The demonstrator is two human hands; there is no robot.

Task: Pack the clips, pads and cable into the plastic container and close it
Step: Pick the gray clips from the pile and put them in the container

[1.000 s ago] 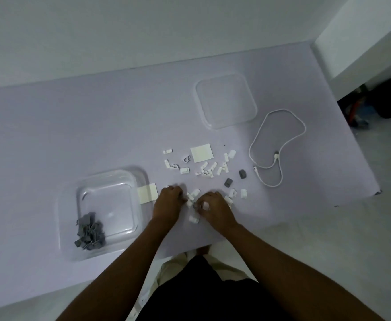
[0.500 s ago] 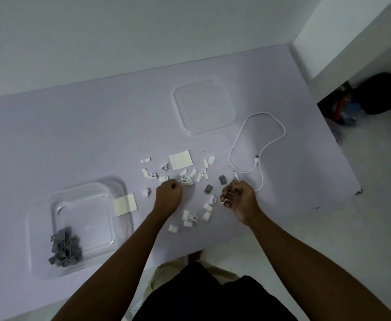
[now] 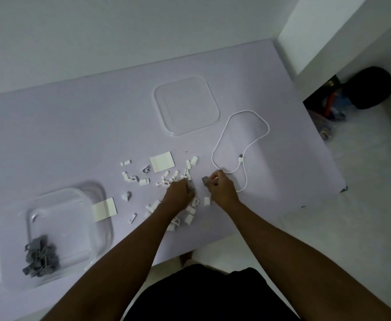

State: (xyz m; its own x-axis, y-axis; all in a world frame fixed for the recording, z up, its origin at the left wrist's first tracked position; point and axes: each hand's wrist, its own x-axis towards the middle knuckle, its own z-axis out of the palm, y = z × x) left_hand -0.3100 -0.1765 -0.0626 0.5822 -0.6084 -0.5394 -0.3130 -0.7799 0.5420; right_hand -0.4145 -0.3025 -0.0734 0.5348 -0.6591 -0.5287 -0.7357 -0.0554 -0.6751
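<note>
Okay so both hands work among the white clips near the table's front edge. Right hand pinches a gray clip, and left hand curls its fingers onto another gray clip. The open container sits at the front-left corner, the cable toward the right edge.

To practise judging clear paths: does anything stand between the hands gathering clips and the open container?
Nothing upright. Loose white clips and a pad beside the container lie between it and the left hand and right hand; the lid rests apart.

Open container holding grey clips, looped cable
</note>
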